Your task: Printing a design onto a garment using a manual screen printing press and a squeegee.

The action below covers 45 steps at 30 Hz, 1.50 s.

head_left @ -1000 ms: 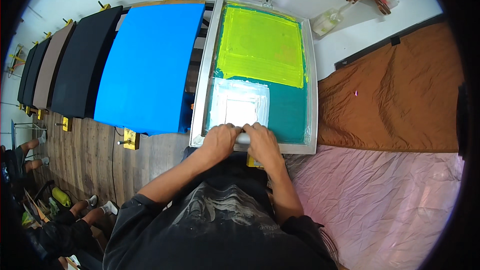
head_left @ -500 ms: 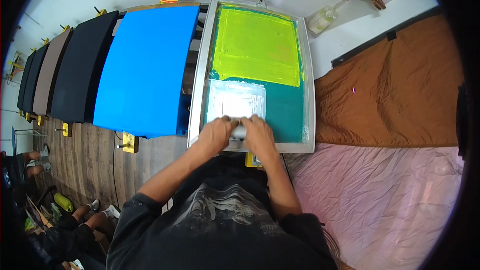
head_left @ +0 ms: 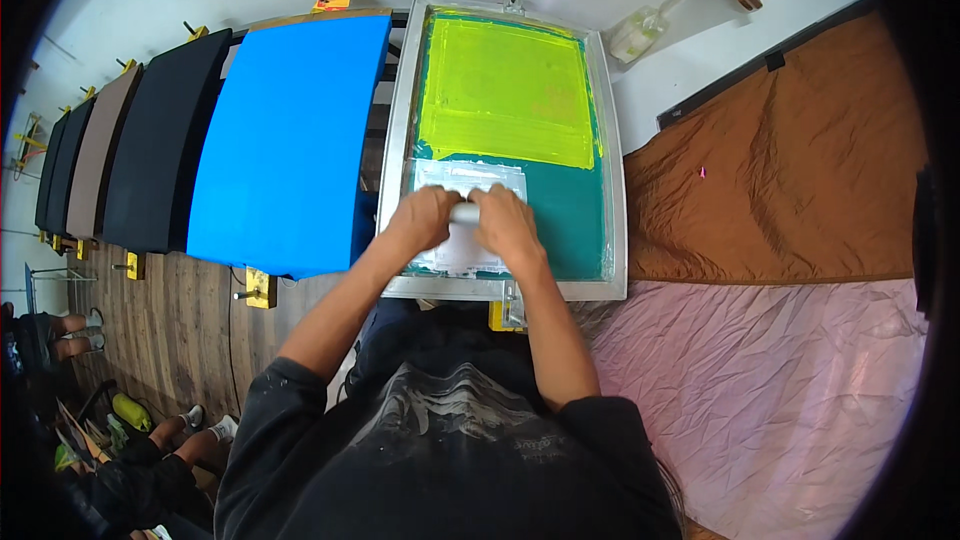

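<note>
A metal-edged screen-printing frame (head_left: 616, 210) lies flat before me, its mesh (head_left: 565, 225) teal green. A yellow-green ink patch (head_left: 508, 90) covers the far half, and a white ink patch (head_left: 465, 252) fills the near left. Over the white patch, my left hand (head_left: 424, 217) and my right hand (head_left: 505, 227) are closed side by side on a pale squeegee (head_left: 465, 212). Only the middle of its grip shows between them; my hands hide the rest, and the blade cannot be made out.
Left of the frame stands a board covered in blue fabric (head_left: 290, 140), then several boards in black (head_left: 165, 135) and brown (head_left: 103, 150). Brown cloth (head_left: 790, 160) and pinkish sheeting (head_left: 760, 380) spread on the right. Another person's legs (head_left: 200, 445) show at lower left.
Both hands have moved away from my body with the squeegee, from the frame's near edge to farther up the white patch. The near part of that patch has come into sight.
</note>
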Available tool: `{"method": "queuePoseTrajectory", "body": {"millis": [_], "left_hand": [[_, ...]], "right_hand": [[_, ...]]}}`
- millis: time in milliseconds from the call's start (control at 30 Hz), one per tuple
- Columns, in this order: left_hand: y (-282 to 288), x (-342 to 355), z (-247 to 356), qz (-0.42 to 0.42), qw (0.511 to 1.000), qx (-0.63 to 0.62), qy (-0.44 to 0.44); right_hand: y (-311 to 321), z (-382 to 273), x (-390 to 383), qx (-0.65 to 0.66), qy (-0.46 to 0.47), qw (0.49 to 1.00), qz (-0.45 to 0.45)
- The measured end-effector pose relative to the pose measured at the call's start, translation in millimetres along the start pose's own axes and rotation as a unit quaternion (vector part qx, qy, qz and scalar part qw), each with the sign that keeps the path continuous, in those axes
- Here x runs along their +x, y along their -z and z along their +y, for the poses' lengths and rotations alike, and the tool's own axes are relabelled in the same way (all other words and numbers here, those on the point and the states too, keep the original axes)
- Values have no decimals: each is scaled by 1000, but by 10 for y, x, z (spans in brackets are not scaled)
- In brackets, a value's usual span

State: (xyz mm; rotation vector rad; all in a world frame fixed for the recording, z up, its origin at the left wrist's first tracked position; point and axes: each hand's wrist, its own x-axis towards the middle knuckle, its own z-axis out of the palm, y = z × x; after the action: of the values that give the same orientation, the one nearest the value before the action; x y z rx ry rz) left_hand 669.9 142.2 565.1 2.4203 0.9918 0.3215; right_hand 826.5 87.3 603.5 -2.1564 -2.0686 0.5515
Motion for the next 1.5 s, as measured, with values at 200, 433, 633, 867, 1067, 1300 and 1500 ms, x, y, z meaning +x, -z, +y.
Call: {"method": "queuePoseTrajectory", "body": {"millis": [200, 433, 633, 867, 1067, 1300, 1500], "left_hand": [[75, -593, 440, -60, 996, -67, 26], [372, -62, 42, -44, 996, -30, 71], [234, -222, -33, -29, 999, -16, 22], [324, -449, 428, -182, 980, -61, 56], [57, 449, 135, -41, 999, -25, -7], [-146, 284, 210, -68, 997, 5, -37], [62, -306, 436, -157, 986, -54, 21]], "right_hand": [[22, -194, -646, 19, -12, 999, -42], [86, -230, 144, -8, -4, 1000, -27], [-41, -213, 26, -24, 29, 999, -25], [158, -171, -503, 11, 17, 995, -103], [415, 169, 144, -28, -66, 995, -71], [181, 327, -105, 39, -39, 998, -40], [182, -22, -573, 63, -54, 990, -111]]}}
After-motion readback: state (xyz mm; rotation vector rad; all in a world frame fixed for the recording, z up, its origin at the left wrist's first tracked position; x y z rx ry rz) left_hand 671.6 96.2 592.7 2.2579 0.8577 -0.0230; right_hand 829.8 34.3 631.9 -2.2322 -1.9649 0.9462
